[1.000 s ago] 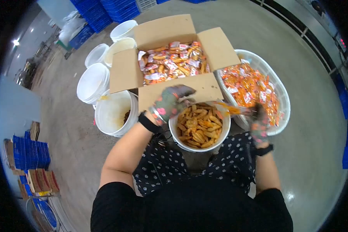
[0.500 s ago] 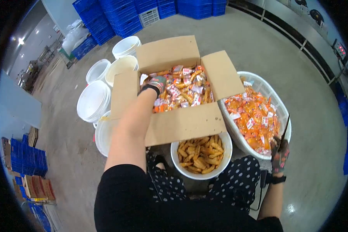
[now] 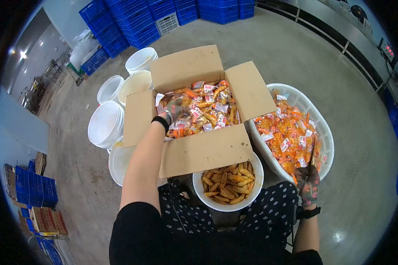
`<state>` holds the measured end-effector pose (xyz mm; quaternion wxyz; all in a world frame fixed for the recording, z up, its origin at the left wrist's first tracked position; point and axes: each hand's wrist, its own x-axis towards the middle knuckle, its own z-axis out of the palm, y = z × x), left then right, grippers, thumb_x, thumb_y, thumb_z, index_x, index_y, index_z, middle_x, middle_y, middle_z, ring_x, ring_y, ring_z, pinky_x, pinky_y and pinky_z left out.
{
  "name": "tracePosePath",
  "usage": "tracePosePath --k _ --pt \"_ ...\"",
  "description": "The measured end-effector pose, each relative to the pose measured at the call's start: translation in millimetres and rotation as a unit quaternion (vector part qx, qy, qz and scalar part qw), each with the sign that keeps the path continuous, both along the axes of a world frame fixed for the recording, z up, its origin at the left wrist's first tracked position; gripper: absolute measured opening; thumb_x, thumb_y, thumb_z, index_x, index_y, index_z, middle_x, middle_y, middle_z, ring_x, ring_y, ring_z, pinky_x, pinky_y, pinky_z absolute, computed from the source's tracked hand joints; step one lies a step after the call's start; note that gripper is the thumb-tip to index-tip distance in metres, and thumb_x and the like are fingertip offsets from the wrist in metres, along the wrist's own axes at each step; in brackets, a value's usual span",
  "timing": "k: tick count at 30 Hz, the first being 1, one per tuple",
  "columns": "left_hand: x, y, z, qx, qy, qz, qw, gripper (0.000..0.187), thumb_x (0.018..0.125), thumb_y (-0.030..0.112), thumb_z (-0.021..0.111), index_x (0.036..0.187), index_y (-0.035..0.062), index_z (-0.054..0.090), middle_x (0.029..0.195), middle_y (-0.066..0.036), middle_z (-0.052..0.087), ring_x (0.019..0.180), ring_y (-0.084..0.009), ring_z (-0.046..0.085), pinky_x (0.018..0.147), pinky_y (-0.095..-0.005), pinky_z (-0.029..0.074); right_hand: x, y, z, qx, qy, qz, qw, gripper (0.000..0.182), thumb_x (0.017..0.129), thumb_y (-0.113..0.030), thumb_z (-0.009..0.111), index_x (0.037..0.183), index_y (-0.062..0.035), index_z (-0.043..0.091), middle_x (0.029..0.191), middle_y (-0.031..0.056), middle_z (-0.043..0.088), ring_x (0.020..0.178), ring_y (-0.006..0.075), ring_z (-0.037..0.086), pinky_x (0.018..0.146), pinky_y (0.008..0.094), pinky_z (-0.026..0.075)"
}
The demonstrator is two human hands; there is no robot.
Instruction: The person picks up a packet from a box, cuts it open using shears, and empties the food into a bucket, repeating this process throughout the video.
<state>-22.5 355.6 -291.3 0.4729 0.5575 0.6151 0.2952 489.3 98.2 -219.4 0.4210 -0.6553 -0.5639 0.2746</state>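
My left hand point(image 3: 173, 111), in a patterned glove, reaches into an open cardboard box point(image 3: 204, 152) filled with clear packets point(image 3: 212, 106) of orange-brown food with white labels. Motion blurs its fingers among the packets at the box's left side. My right hand point(image 3: 308, 183), gloved too, is closed around a long, dark, slender tool point(image 3: 314, 154). The tool points away from me over the orange packets point(image 3: 287, 137) in a white plastic basket point(image 3: 326, 132). Between my knees, a white bucket point(image 3: 199, 194) holds brown, finger-shaped food pieces point(image 3: 229, 185).
Several white buckets point(image 3: 104, 123) stand left of the box. Stacked blue crates point(image 3: 132, 26) line the back, and more blue crates point(image 3: 35, 185) stand at far left beside cardboard boxes point(image 3: 48, 220). A metal-framed conveyor or counter point(image 3: 323, 26) runs along the back right.
My left hand has shifted slightly down and toward me within the box. My right hand has moved left and lower, and its tool now overlaps the basket's packets instead of rising past the rim.
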Motion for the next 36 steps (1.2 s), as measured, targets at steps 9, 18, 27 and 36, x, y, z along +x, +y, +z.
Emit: tracePosePath --k 9,18,27,36 --pt "122.7 -167.3 166.1 0.086 -0.287 -0.057 0.952 0.041 0.077 0.008 0.058 0.114 -0.0024 0.047 0.106 -0.008 0.055 0.093 -0.0145 0.054 0.082 -0.0269 0.044 -52.8 -0.8 18.1 -0.09 0.063 0.23 0.967 0.051 0.069 -0.031 0.069 0.101 0.0046 0.052 0.095 0.0155 0.06 0.088 0.0243 0.058 0.076 0.0338 0.046" --pt "158.2 -216.0 175.9 -0.074 -0.142 -0.354 0.921 0.045 0.065 0.002 0.062 0.107 -0.0035 0.046 0.095 -0.009 0.056 0.078 -0.0109 0.055 0.065 -0.0227 0.046 -36.0 -10.5 59.8 -0.011 -0.067 0.383 0.921 0.051 0.065 -0.042 0.07 0.095 -0.0031 0.057 0.085 0.0124 0.06 0.077 0.0253 0.058 0.07 0.0336 0.046" --pt "121.0 -230.6 157.3 0.056 0.118 -0.413 0.901 0.05 0.06 0.0 0.065 0.108 0.0013 0.048 0.082 -0.002 0.058 0.063 -0.0086 0.054 0.049 -0.0215 0.046 -36.3 -38.2 49.5 -0.246 0.217 0.389 0.861 0.022 0.072 -0.022 0.067 0.081 -0.005 0.056 0.079 0.0032 0.061 0.072 0.0118 0.056 0.062 0.0253 0.045" --pt "130.0 -245.7 155.9 -0.033 -0.286 -0.12 0.95 0.032 0.068 -0.001 0.061 0.099 -0.0043 0.056 0.082 -0.012 0.063 0.066 -0.0116 0.06 0.061 -0.0233 0.049 -60.1 -49.1 33.1 -0.138 0.028 0.356 0.924 0.033 0.072 -0.033 0.068 0.079 -0.0012 0.06 0.072 0.0031 0.06 0.068 0.0126 0.054 0.062 0.0265 0.043"
